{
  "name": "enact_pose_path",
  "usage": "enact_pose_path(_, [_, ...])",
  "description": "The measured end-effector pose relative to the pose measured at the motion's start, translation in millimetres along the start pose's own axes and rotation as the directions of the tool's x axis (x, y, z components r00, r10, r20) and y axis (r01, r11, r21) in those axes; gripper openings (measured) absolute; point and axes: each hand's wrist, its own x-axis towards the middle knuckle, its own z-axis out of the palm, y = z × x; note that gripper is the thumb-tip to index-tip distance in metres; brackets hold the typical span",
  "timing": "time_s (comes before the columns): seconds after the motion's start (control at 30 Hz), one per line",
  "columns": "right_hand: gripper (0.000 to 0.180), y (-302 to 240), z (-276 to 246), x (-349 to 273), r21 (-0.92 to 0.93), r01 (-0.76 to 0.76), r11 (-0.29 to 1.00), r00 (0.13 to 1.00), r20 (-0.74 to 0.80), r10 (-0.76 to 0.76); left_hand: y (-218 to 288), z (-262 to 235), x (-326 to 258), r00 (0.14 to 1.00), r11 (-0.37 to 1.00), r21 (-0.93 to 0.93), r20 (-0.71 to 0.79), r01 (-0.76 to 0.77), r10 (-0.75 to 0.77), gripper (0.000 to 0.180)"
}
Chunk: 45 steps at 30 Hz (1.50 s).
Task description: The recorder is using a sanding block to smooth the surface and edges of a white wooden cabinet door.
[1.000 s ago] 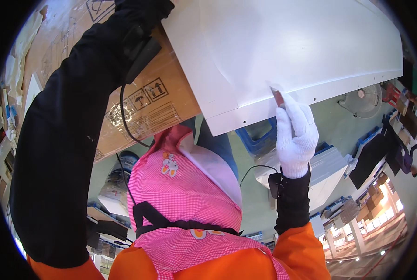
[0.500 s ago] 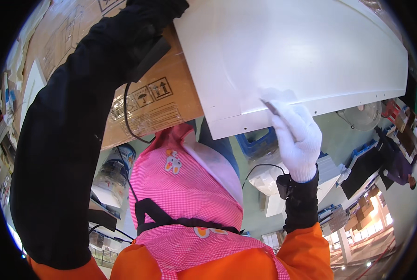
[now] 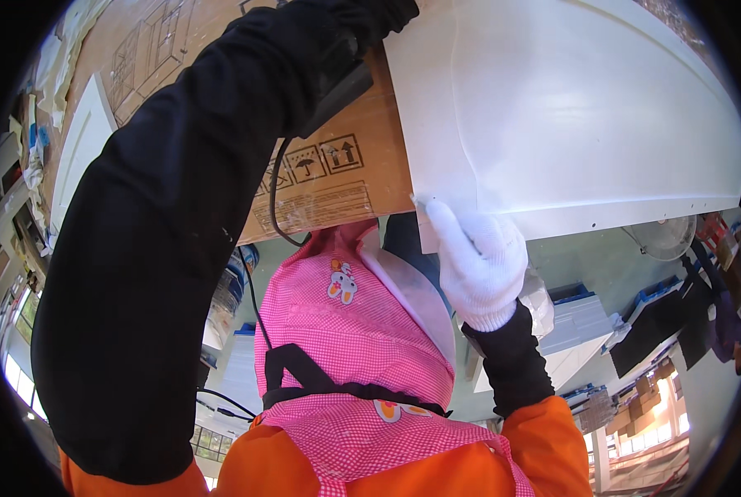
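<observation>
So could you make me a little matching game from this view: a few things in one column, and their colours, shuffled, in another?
Things:
1. large flat panel
2. checked apron with cartoon print
3. cardboard box with printed symbols
4. knitted glove on the right hand

Colours:
A. brown
B. white, knitted
C. pink
D. white, smooth

Pairs: 1-D, 2-C, 3-A, 4-B

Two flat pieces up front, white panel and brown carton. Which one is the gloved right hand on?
The white panel. The right hand has its fingertips at that panel's lower left corner; the brown cardboard carton lies left of it, behind the black-sleeved left arm.
</observation>
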Motion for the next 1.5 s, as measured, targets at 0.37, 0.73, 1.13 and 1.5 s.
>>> enact_pose_path(0.37, [0.052, 10.1, -5.1, -4.1, 0.053, -0.009, 0.999, 1.000, 0.028, 0.007, 16.8, -0.5, -1.1, 1.000, 0.991, 0.134, 0.010, -0.010, 0.009, 0.025])
enact_pose_path(0.73, [0.051, 7.2, -12.1, 36.7, 0.101, -0.152, 0.983, 0.974, -0.156, 0.166, -0.4, 10.4, 1.3, 0.998, 0.991, 0.122, 0.012, -0.062, 0.061, 0.026])
enact_pose_path(1.13, [0.051, 31.2, -6.2, 51.1, 0.025, -0.007, 1.000, 0.993, -0.116, 0.010, 21.5, 4.4, 2.5, 0.999, 0.969, 0.247, 0.053, -0.002, -0.011, 0.025])
enact_pose_path(1.5, [0.050, 22.4, -11.5, 58.9, -0.016, 0.128, 0.992, 0.989, 0.074, -0.127, -32.5, 21.3, 8.0, 0.947, 0.417, -0.852, 0.308, 0.315, -0.086, 0.016])
